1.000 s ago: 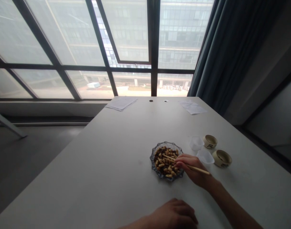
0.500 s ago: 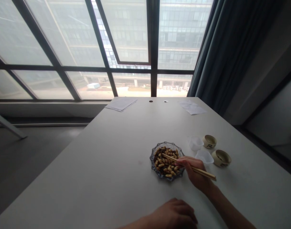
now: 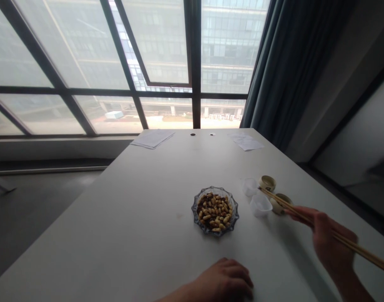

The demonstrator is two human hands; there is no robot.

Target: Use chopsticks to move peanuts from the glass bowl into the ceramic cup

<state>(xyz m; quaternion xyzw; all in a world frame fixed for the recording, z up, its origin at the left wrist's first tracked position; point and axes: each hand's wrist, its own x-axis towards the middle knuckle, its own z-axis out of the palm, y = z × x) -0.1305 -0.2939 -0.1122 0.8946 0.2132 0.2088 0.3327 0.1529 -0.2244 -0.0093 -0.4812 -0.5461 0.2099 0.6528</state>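
My right hand (image 3: 332, 239) is closed around a pair of wooden chopsticks (image 3: 300, 214), which point left and away from me. Their tips lie over the group of small cups, and whether anything is pinched between them is too small to tell. Below the chopsticks stand two clear plastic cups, a nearer one (image 3: 261, 205) and a farther one (image 3: 250, 187). Left of these, a scalloped glass bowl (image 3: 196, 222) holds peanuts (image 3: 214, 209) with darker bits among them. My left hand (image 3: 228, 279) rests palm down on the table, fingers loosely bent and holding nothing visible.
Two small beige ceramic cups, one farther (image 3: 268, 183) and one nearer (image 3: 278, 206), stand right of the plastic cups. Papers lie at the white table's (image 3: 132, 218) far left (image 3: 152, 139) and far right (image 3: 246, 141). Beyond are windows and a dark curtain (image 3: 283, 75).
My right hand has moved right with the chopsticks, from the peanut bowl to the small cups. My left hand stays on the table. The whole view has shifted slightly.
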